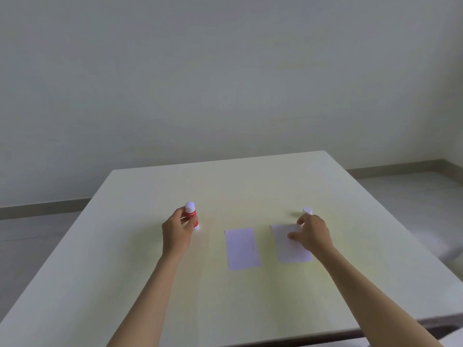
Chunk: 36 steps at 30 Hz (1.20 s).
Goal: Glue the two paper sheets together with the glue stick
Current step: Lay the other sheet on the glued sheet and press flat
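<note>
My left hand (176, 232) grips a red glue stick (191, 215) with a white top and white base, upright and slightly tilted, its base at the table (150, 284). Two small white paper sheets lie side by side: the left sheet (242, 247) lies free in the middle. The right sheet (288, 249) is partly under my right hand (312, 234), whose thumb rests on it. The fingers are spread, and their tips reach a small white cap (307, 210) standing just beyond the sheet. I cannot tell whether they touch the cap.
The pale table's far edge runs close behind the cap and glue stick. Its right edge slopes down toward the near right corner. A plain wall and a grey floor lie beyond.
</note>
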{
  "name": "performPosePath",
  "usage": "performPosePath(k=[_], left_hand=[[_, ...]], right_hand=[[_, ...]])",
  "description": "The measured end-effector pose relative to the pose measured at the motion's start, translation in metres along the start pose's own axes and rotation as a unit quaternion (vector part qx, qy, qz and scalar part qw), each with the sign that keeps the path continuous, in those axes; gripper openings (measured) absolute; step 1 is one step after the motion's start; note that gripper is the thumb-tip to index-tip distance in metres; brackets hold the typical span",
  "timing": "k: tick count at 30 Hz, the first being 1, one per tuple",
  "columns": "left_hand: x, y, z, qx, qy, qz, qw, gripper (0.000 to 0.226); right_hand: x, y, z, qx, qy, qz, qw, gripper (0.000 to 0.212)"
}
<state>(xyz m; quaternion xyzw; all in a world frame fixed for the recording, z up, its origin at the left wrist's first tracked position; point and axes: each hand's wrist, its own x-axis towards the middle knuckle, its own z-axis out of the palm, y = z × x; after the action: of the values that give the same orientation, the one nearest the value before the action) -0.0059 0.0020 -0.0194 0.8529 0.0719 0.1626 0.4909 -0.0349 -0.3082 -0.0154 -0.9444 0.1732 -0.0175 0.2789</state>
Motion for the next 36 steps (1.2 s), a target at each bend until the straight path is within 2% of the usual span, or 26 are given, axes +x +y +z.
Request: performPosePath(k=[2,5,7,10,11,13,14,16,18,23,28,32,33,36], left_hand=[[-0.001,0.001,-0.002,-0.005,-0.006,-0.008,1.0,0.02],[-0.005,0.004,-0.005,0.007,-0.016,-0.023,1.0,0.06],[-0.017,0.009,-0.008,0.008,0.042,-0.005,0.999,0.074],[-0.038,0.023,-0.011,-0.006,0.162,0.121,0.979,0.051],[-0.042,0.029,-0.01,-0.014,0.168,0.166,0.972,0.038],[-0.046,0.045,-0.006,-0.045,0.108,0.198,0.973,0.013],[-0.048,0.054,-0.002,-0.052,0.055,0.185,0.98,0.008],[-0.053,0.072,0.009,-0.063,-0.072,0.121,0.988,0.012],[-0.061,0.083,0.019,-0.111,-0.143,0.053,0.982,0.016],[-0.071,0.081,0.022,-0.228,-0.12,-0.051,0.965,0.013],[-0.072,0.067,0.016,-0.218,-0.15,-0.119,0.957,0.015],[-0.061,0.062,0.015,-0.228,-0.122,-0.137,0.956,0.021],[-0.059,0.061,0.014,-0.232,-0.113,-0.139,0.956,0.021],[-0.052,0.058,0.013,-0.226,-0.095,-0.141,0.959,0.022]], right_hand=[[0.001,0.0,-0.001,0.022,0.018,0.007,1.0,0.028],[0.003,0.002,0.0,0.043,0.051,0.016,0.998,0.013],[0.003,0.004,-0.003,0.068,0.068,0.016,0.995,0.017],[0.004,-0.001,-0.02,0.109,0.077,-0.005,0.991,0.012],[0.005,-0.006,-0.027,0.115,0.077,-0.02,0.99,0.01],[0.004,-0.02,-0.044,0.14,0.075,-0.053,0.986,0.007],[0.003,-0.029,-0.051,0.16,0.069,-0.069,0.982,0.008],[-0.003,-0.046,-0.06,0.195,0.05,-0.097,0.975,0.012],[-0.009,-0.061,-0.063,0.217,0.027,-0.114,0.969,0.012],[-0.024,-0.076,-0.051,0.24,-0.015,-0.122,0.963,0.013],[-0.031,-0.075,-0.029,0.28,-0.043,-0.102,0.953,0.013],[-0.036,-0.073,-0.017,0.382,-0.12,-0.09,0.912,0.005],[-0.038,-0.073,-0.014,0.379,-0.132,-0.086,0.912,0.002],[-0.039,-0.072,-0.003,0.36,-0.146,-0.06,0.919,0.013]])
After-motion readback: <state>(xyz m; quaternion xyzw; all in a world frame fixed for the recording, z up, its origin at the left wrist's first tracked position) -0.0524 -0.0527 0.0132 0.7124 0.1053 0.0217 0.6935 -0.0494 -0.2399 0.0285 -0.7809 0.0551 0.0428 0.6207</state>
